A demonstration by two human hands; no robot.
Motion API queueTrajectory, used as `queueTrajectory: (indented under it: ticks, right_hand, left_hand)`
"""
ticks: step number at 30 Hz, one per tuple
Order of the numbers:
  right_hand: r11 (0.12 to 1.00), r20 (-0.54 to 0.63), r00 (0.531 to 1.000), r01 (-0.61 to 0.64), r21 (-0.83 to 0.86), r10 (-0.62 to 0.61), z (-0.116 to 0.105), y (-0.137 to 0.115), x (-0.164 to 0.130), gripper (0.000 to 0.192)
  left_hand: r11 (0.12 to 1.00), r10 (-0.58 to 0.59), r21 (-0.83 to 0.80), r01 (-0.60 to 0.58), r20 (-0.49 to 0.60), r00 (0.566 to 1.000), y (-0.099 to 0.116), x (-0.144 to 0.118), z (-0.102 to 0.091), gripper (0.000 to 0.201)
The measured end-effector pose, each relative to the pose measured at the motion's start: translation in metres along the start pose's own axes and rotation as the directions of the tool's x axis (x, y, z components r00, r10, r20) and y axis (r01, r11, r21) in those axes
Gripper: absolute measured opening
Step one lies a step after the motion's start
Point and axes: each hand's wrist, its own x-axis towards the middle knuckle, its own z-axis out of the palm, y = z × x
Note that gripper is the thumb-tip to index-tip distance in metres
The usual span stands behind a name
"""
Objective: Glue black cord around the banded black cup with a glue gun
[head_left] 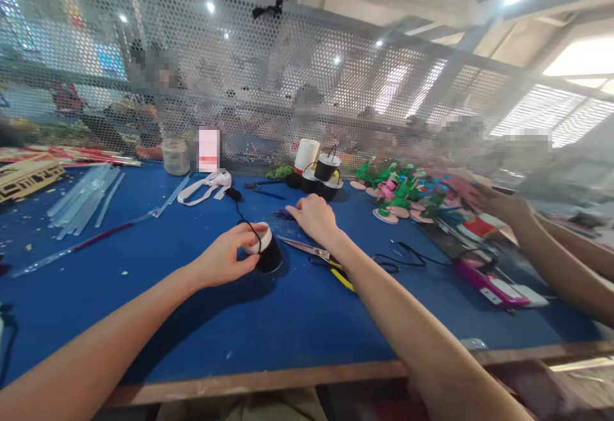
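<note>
— What's at the centre of my feed?
— I have a small cup (271, 258), black outside and white at the rim, on the blue tabletop (288, 331), tipped a little toward my left. My left hand (229, 253) is grasping it, thumb and fingers at the rim. A black cord (238, 212) runs from that rim to a small dark bundle (233, 194) farther back.

— And my other hand?
— My right hand (315, 217) is farther back, fingers curled down near a small dark item (286, 214). I can't tell from here whether it grips that.

— What lies closest around them?
— Scissors (311, 249), partly under my right forearm, blades pointing toward the cup. Behind my right hand I see similar black cups (328, 167), stacked, beside a white spool (307, 154).

— Farther out?
— On my left, translucent sticks (85, 198), a white band (205, 188) and a jar (175, 157). On my right, green figures (398, 196) on round bases, a magenta power strip (494, 288), and a co-worker's arm (551, 248) reaching in. A perforated screen (268, 75) stands along the back.
</note>
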Motion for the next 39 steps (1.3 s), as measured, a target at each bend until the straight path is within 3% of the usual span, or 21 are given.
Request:
queueTrajectory:
  ticks: [2, 4, 7, 9, 12, 15, 20, 26, 39]
  right_hand:
    - [0.967, 0.05, 0.968, 0.24, 0.086, -0.244, -0.008, -0.02, -0.012, 0.031]
    - [0.886, 0.123, 0.884, 0.427, 0.181, -0.451, -0.008, -0.037, -0.022, 0.037]
    - [0.848, 0.234, 0.822, 0.46, 0.264, -0.519, 0.0, -0.052, -0.03, 0.039]
    - [0.848, 0.276, 0.819, 0.408, 0.338, -0.504, 0.007, -0.053, -0.032, 0.033]
    - [0.815, 0.205, 0.866, 0.314, 0.486, -0.456, 0.008, -0.048, -0.034, 0.02]
    - [0.74, 0.135, 0.917, 0.207, 0.64, -0.374, 0.002, -0.037, -0.038, 0.016]
    - [0.611, 0.048, 0.971, 0.108, 0.784, -0.234, -0.006, -0.019, -0.047, 0.014]
    - [0.599, 0.046, 0.989, 0.05, 0.799, -0.144, -0.003, -0.007, -0.054, 0.022]
    - [0.629, 0.091, 0.99, -0.002, 0.777, -0.11, 0.001, 0.005, -0.06, 0.029]
  left_hand:
    - [1.0, 0.017, 0.011, -0.017, -0.004, 1.0, 0.001, 0.0, 0.001, 0.008]
    - [0.999, 0.01, 0.044, -0.009, -0.017, 1.0, 0.001, -0.001, 0.002, 0.009]
    - [0.996, -0.024, 0.081, 0.027, -0.035, 0.999, 0.0, -0.002, 0.003, 0.009]
    - [0.998, -0.023, 0.066, 0.025, -0.035, 0.999, -0.001, -0.002, 0.003, 0.009]
    - [1.0, -0.012, 0.001, 0.012, -0.027, 1.0, -0.001, -0.001, 0.003, 0.01]
    - [0.986, -0.05, -0.157, 0.047, -0.014, 0.999, -0.003, 0.0, 0.001, 0.008]
    - [0.912, -0.14, -0.382, 0.151, 0.057, 0.988, -0.005, 0.001, -0.001, 0.023]
    - [0.861, -0.162, -0.471, 0.192, 0.104, 0.981, 0.0, 0.001, -0.001, 0.023]
    - [0.851, -0.17, -0.483, 0.209, 0.123, 0.978, 0.001, 0.002, 0.0, 0.023]
